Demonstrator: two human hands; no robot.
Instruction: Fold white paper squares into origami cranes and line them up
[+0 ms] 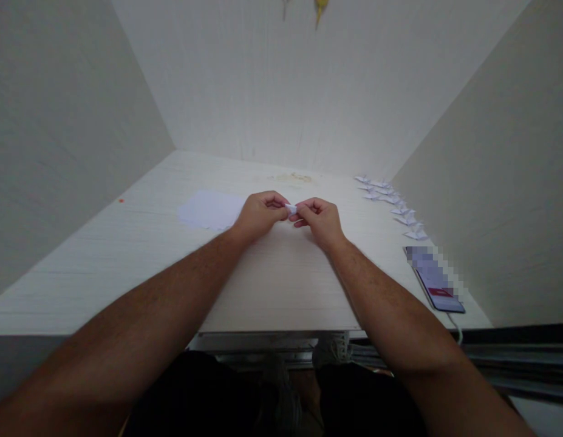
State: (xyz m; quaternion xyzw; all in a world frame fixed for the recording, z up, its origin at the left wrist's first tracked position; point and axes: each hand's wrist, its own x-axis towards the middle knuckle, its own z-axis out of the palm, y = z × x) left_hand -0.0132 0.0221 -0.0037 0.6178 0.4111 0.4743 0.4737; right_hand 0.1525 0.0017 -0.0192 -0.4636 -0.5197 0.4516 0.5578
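My left hand and my right hand meet above the middle of a pale wooden table. Both are closed in a pinch on a small folded piece of white paper held between their fingertips. Most of that paper is hidden by my fingers. A stack of flat white paper sheets lies on the table just left of my left hand.
A row of several small folded white paper figures runs along the right wall. A phone with a lit screen and a cable lies near the table's right front corner. Walls close the table on three sides.
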